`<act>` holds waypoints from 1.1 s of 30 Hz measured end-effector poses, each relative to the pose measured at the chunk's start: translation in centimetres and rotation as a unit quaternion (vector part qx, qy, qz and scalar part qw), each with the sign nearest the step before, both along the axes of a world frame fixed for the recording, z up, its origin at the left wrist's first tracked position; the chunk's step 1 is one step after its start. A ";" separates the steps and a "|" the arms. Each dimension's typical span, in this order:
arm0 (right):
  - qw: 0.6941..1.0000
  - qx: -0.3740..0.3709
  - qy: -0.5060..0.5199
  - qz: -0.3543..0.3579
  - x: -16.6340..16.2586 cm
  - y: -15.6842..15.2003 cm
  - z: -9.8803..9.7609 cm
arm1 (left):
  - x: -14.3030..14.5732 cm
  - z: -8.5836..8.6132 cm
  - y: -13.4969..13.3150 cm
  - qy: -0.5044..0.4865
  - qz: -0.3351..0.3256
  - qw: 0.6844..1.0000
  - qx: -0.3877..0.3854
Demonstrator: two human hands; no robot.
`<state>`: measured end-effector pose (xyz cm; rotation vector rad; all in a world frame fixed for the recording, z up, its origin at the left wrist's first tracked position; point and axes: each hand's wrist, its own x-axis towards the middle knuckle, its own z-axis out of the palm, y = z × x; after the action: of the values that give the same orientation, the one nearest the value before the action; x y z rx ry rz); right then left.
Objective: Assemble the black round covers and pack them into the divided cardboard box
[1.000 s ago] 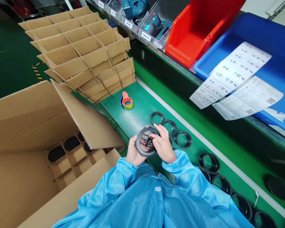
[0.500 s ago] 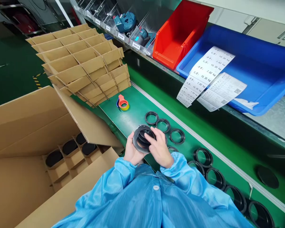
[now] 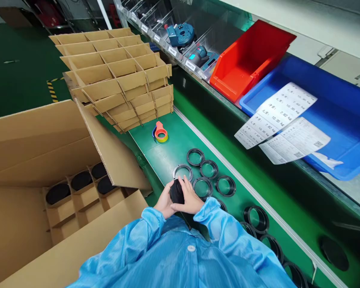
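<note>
Both my hands hold one black round plastic part (image 3: 177,191) close to my chest, above the green conveyor belt (image 3: 168,150). My left hand (image 3: 164,203) cups it from the left and below. My right hand (image 3: 189,198) wraps over it from the right, fingers closed on its rim. Several black rings (image 3: 209,169) lie on the belt just beyond my hands, the nearest ring (image 3: 183,172) almost touching the held part. Blue sleeves cover both arms.
An open cardboard box (image 3: 33,160) with divider cells holding black parts (image 3: 81,181) stands at my left. Stacked cardboard dividers (image 3: 117,76) rest behind it. An orange tape roll (image 3: 161,132), red bin (image 3: 252,56), blue tray (image 3: 333,108) with paper sheets, more rings at right.
My hands pulled the black part down and closer to my body and turned it edge-on. My right fingers now close over it. A ring on the belt, hidden before, is uncovered.
</note>
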<state>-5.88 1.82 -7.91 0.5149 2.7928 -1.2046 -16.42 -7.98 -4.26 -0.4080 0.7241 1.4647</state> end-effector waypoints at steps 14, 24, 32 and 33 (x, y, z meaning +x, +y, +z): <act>0.968 0.245 -0.025 -0.052 -7.6 4.7 -5.5 | -5.7 -6.5 -3.8 0.080 0.026 0.968 -0.238; 0.980 0.188 0.000 -0.064 -10.3 3.7 -3.2 | -5.9 -7.8 -3.2 0.118 -0.032 0.943 -0.308; 0.966 0.162 0.018 -0.199 -1.3 8.7 -0.7 | -4.1 -4.0 5.7 0.218 -0.119 0.916 -0.314; 0.952 0.151 0.024 -0.264 2.3 10.5 0.1 | -3.8 -3.2 6.7 0.230 -0.099 0.911 -0.327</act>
<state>-3.62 12.29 -7.85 1.3402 2.9953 -0.8433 -20.19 -1.24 -7.44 -0.4802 1.6072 1.0991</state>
